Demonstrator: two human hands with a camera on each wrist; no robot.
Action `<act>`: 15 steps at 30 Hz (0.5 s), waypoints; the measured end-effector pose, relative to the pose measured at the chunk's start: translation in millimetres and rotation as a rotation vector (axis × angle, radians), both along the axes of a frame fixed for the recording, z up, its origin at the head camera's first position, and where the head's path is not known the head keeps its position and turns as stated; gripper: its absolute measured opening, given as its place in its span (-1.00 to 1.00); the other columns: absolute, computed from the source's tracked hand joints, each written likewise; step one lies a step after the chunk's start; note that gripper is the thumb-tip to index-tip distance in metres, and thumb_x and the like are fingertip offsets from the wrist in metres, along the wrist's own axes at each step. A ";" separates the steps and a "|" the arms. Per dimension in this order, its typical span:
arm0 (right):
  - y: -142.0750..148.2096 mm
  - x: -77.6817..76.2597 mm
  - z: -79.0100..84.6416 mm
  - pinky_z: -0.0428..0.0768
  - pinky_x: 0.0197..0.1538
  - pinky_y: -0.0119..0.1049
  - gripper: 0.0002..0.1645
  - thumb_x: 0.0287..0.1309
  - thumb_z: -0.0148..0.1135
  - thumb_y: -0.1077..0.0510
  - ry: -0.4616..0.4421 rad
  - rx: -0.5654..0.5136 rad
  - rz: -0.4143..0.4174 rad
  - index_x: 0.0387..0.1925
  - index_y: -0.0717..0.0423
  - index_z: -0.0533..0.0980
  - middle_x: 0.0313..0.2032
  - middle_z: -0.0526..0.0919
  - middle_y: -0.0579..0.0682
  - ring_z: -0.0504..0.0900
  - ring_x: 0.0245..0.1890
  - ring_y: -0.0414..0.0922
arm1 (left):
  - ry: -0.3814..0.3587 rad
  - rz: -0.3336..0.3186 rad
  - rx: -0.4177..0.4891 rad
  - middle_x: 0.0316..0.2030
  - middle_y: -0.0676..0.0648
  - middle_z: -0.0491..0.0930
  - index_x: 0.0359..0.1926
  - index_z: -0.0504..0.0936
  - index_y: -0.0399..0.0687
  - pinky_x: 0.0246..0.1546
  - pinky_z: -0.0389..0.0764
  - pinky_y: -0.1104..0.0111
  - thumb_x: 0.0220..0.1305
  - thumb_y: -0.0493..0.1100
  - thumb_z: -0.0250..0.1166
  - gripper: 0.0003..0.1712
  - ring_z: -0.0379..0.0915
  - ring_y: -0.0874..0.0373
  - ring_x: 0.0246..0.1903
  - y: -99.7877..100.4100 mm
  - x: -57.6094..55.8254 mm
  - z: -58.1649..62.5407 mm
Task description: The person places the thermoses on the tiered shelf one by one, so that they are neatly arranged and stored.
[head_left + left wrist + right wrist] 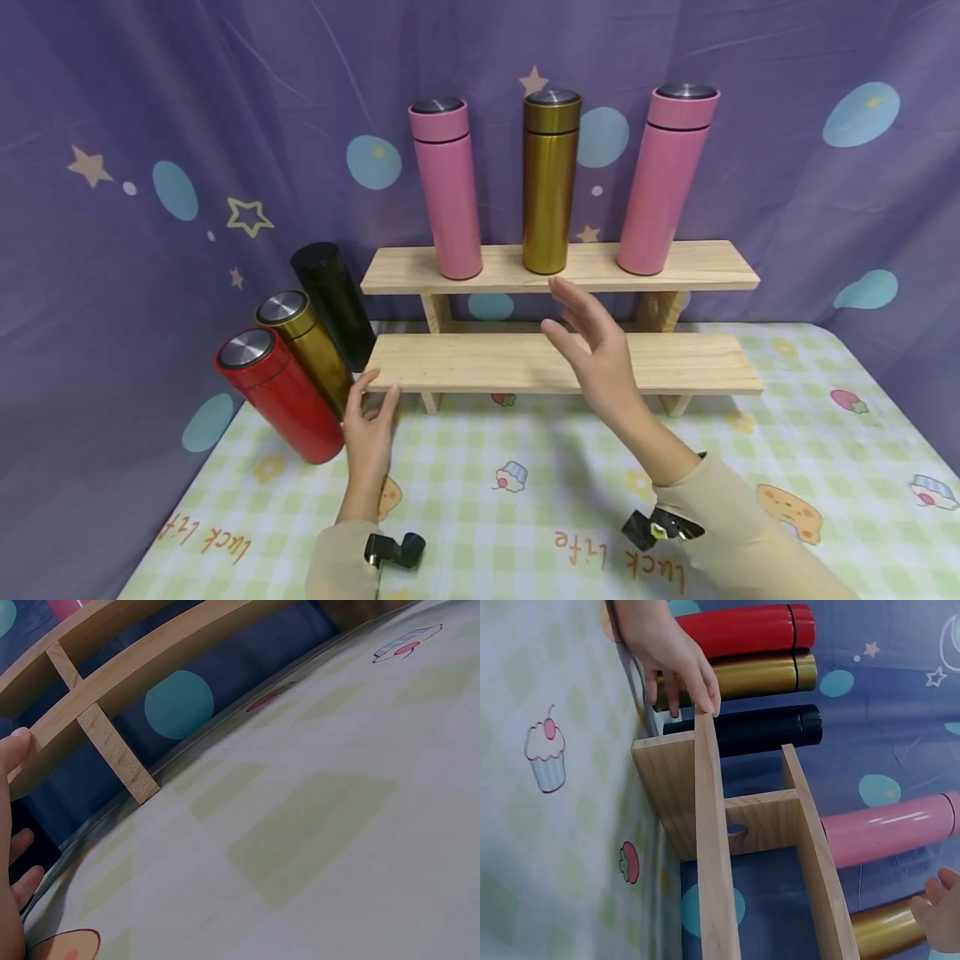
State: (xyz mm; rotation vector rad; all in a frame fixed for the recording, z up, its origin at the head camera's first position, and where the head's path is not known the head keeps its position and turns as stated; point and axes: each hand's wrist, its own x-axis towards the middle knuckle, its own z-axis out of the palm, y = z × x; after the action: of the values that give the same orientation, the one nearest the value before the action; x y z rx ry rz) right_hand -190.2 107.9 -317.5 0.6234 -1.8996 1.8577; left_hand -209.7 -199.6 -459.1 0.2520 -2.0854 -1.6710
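A two-tier wooden display rack (480,358) stands at the back of the table. My left hand (367,437) grips the left end of its lower shelf, with the thumb on the front edge (56,731). On the upper shelf a gold vacuum flask (551,196) stands between a left pink flask (452,200) and a right pink flask (667,187). Raised over the lower shelf, my right hand (603,367) holds nothing. Its fingers and thumb are spread apart, with the fingertips just below the gold flask's base in the head view.
Left of the rack stand a red flask (292,400), another gold flask (318,350) and a black flask (336,304), close together. A green-checked cloth (465,533) covers the table. A purple patterned curtain (262,100) hangs behind and along the sides.
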 end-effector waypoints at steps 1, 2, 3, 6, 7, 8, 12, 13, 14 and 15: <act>3.0 2.7 -1.6 0.24 0.39 -0.11 -0.39 0.31 0.21 0.33 -0.001 0.001 -0.002 0.37 0.17 0.35 0.33 0.43 0.08 0.36 0.33 -0.13 | -0.002 0.002 -0.006 0.36 -0.08 0.32 0.30 0.45 0.07 0.06 0.37 0.20 0.32 0.01 0.34 -0.43 0.29 -0.05 0.21 0.8 0.6 0.2; 6.0 5.5 -2.9 0.24 0.38 -0.11 -0.38 0.31 0.21 0.34 -0.002 0.002 -0.004 0.37 0.17 0.35 0.33 0.43 0.08 0.36 0.33 -0.12 | -0.002 0.005 -0.011 0.36 -0.08 0.32 0.30 0.46 0.08 0.06 0.37 0.21 0.32 0.03 0.34 -0.44 0.29 -0.03 0.21 1.5 1.1 0.2; 9.1 8.0 -4.1 0.24 0.38 -0.11 -0.38 0.30 0.21 0.35 -0.002 0.006 -0.008 0.37 0.16 0.35 0.32 0.43 0.06 0.36 0.33 -0.12 | -0.002 0.008 -0.018 0.36 -0.07 0.32 0.29 0.46 0.08 0.06 0.38 0.21 0.32 0.04 0.34 -0.44 0.29 -0.02 0.20 1.9 1.3 0.0; 19.2 15.3 -7.2 0.27 0.36 -0.20 -0.37 0.29 0.20 0.38 0.000 0.033 -0.018 0.37 0.15 0.35 0.32 0.43 0.03 0.36 0.33 -0.09 | 0.000 0.011 -0.026 0.37 -0.06 0.32 0.29 0.46 0.09 0.08 0.37 0.18 0.32 0.06 0.33 -0.44 0.27 0.00 0.21 2.4 2.2 0.7; 22.9 17.5 -8.3 0.27 0.36 -0.21 -0.36 0.29 0.19 0.39 0.003 0.043 -0.019 0.38 0.16 0.34 0.32 0.43 0.03 0.36 0.33 -0.08 | 0.000 0.012 -0.027 0.37 -0.06 0.32 0.29 0.46 0.09 0.08 0.37 0.19 0.32 0.06 0.33 -0.44 0.27 -0.01 0.21 2.3 2.2 0.9; 26.9 19.5 -9.6 0.28 0.35 -0.23 -0.36 0.29 0.18 0.40 0.007 0.053 -0.020 0.38 0.16 0.34 0.32 0.43 0.01 0.36 0.33 -0.07 | 0.001 0.012 -0.029 0.37 -0.06 0.32 0.29 0.46 0.09 0.07 0.37 0.20 0.32 0.05 0.34 -0.44 0.27 0.00 0.21 2.0 1.8 0.9; 43.8 26.2 -16.2 0.33 0.31 -0.32 -0.37 0.31 0.14 0.43 0.026 0.087 -0.016 0.38 0.20 0.32 0.31 0.45 -0.03 0.39 0.30 -0.08 | 0.001 0.011 -0.030 0.37 -0.03 0.31 0.28 0.46 0.11 0.05 0.38 0.25 0.32 0.06 0.34 -0.44 0.27 0.03 0.21 1.6 1.7 0.1; 47.6 27.4 -17.4 0.34 0.30 -0.32 -0.38 0.31 0.13 0.44 0.034 0.087 -0.013 0.38 0.23 0.32 0.30 0.46 -0.02 0.41 0.29 -0.08 | 0.002 0.011 -0.029 0.37 -0.02 0.31 0.28 0.46 0.12 0.05 0.38 0.26 0.31 0.07 0.34 -0.44 0.27 0.04 0.20 1.5 1.5 -0.2; 51.5 28.3 -18.6 0.34 0.29 -0.33 -0.38 0.31 0.12 0.44 0.041 0.086 -0.010 0.38 0.23 0.31 0.30 0.46 0.00 0.42 0.28 -0.08 | 0.003 0.011 -0.029 0.37 -0.02 0.31 0.28 0.46 0.13 0.05 0.38 0.27 0.31 0.07 0.34 -0.44 0.27 0.04 0.20 1.4 1.2 -0.7; 55.3 29.1 -19.7 0.35 0.29 -0.33 -0.39 0.32 0.11 0.44 0.048 0.085 -0.007 0.38 0.24 0.31 0.30 0.46 0.02 0.43 0.27 -0.08 | 0.005 0.009 -0.028 0.37 -0.02 0.31 0.28 0.46 0.13 0.05 0.38 0.26 0.31 0.07 0.34 -0.44 0.27 0.04 0.20 1.3 1.1 -0.9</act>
State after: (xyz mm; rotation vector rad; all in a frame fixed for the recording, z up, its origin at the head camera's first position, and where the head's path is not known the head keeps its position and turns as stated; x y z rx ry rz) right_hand -161.0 163.2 -337.2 0.6821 -1.9557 1.7491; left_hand -208.6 -198.4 -459.9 0.2475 -2.0989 -1.6346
